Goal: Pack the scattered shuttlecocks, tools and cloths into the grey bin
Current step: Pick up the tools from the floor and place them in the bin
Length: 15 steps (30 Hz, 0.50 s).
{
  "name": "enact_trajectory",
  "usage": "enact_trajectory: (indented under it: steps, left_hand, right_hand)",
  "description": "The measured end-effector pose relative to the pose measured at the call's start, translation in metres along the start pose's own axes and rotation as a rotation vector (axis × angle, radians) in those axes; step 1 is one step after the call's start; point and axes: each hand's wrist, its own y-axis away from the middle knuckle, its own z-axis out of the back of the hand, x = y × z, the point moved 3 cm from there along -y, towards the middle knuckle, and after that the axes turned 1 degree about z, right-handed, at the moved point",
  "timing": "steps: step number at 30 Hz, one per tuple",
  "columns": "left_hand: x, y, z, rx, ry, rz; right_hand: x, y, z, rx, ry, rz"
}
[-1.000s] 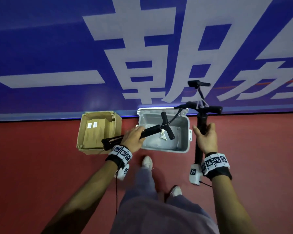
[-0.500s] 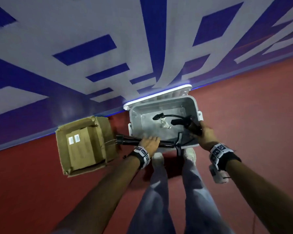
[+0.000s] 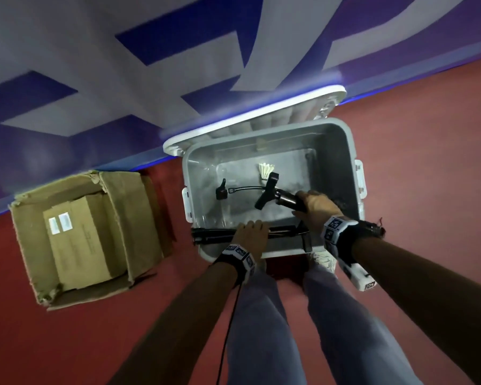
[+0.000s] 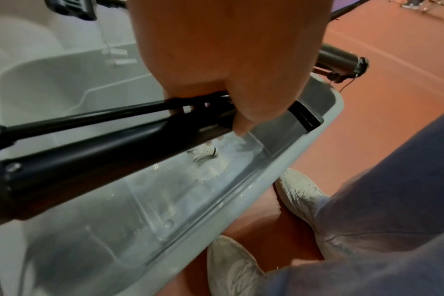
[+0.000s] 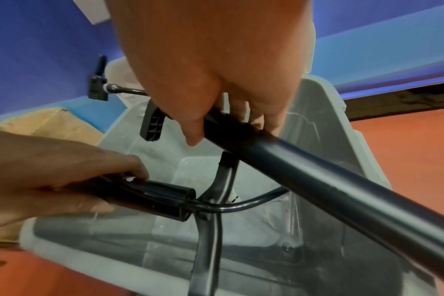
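My left hand (image 3: 252, 234) grips 1 long black metal floor pump (image 3: 217, 235) across the grey plastic bin's (image 3: 350, 151) 6 o'clock rim; my right hand (image 3: 317, 208) grips a second black pump (image 3: 282, 198), angled down to fit inside beside 1 white shuttlecock (image 3: 264, 170).

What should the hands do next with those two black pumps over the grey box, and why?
Probably lower the left hand so its pump drops off the grey bin's near rim and inside. That pump lies along the rim, one end jutting past the side, while the right hand's pump already reaches in near the shuttlecock.
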Motion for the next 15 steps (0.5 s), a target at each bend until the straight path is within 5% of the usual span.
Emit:
enact_trajectory:
  steps: [15]
  left_hand:
    - [0.003,-0.083,-0.037,-0.081,0.080,-0.099]
  right_hand:
    - [0.006,-0.071,-0.034,-0.007,0.369,0.012]
